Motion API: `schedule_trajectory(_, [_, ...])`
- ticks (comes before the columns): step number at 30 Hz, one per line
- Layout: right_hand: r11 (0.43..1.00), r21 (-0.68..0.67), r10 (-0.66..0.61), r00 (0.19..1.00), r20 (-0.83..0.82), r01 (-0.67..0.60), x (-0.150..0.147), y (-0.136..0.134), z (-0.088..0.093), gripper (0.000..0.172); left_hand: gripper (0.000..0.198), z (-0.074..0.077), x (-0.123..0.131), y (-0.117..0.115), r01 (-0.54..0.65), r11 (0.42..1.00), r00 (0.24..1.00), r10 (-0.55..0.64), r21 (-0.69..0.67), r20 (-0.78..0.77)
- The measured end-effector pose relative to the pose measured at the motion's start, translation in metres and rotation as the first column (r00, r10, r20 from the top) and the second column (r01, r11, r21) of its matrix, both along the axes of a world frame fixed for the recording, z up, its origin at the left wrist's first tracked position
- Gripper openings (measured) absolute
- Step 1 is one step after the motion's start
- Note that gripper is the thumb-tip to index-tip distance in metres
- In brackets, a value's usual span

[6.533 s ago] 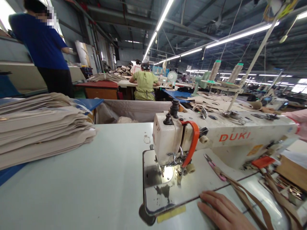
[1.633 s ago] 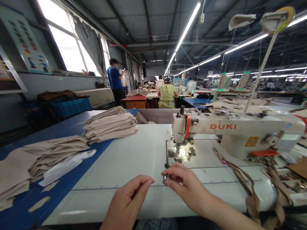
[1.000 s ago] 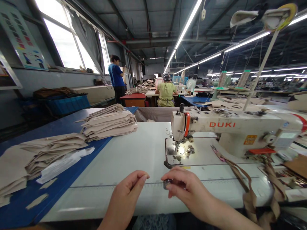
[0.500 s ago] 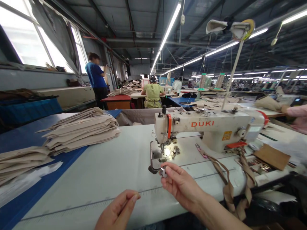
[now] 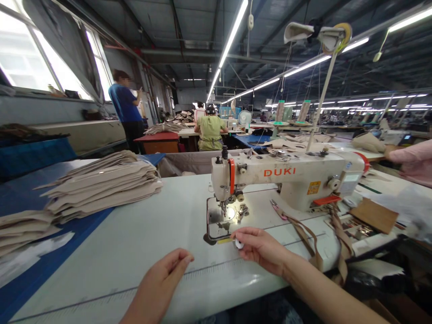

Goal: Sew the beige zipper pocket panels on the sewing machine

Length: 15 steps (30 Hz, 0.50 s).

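My right hand (image 5: 261, 247) pinches a small, shiny metal bobbin (image 5: 239, 244) between thumb and fingers, just in front of the sewing machine's needle plate (image 5: 216, 225). Beside its fingertips a short yellow strip (image 5: 225, 241) shows at the plate's front edge. To the left, my left hand (image 5: 165, 279) is held over the table, thumb and forefinger pressed together. Whatever may be in that pinch, perhaps a thread, is too fine to make out. The white sewing machine (image 5: 280, 173) stands behind both hands, its lamp lighting the needle area.
Stacked beige fabric pieces (image 5: 104, 186) lie on the left over a blue surface. Right of the plate are small scissors (image 5: 278, 210) and brown fabric straps (image 5: 341, 243). A tray (image 5: 357, 229) of small parts sits farther right. Co-workers are beyond, and a pink sleeve (image 5: 416, 157) shows at right.
The view has turned slightly right. My right hand has shifted rightward relative to the needle plate, still pinching the bobbin, and the yellow strip now shows. My left hand stays pinched, slightly higher in view.
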State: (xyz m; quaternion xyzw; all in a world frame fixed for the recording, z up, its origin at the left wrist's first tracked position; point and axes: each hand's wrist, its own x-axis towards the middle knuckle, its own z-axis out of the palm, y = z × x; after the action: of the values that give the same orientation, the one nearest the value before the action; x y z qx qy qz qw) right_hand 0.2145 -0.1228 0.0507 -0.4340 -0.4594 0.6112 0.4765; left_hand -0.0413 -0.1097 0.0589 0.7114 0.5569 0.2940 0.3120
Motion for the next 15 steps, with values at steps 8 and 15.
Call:
schedule_trajectory(8, [0.973, 0.231, -0.178, 0.63, 0.756, -0.002, 0.015, 0.021, 0.009, 0.007, 0.026, -0.004, 0.027, 0.033, 0.11, 0.992, 0.961, -0.09, 0.066, -0.26])
schedule_trajectory(15, [0.967, 0.255, -0.256, 0.036, 0.966, 0.012, 0.086, 0.011, 0.033, 0.021, 0.03, -0.009, 0.022, 0.036, 0.124, 0.992, 0.971, -0.116, 0.028, -0.21])
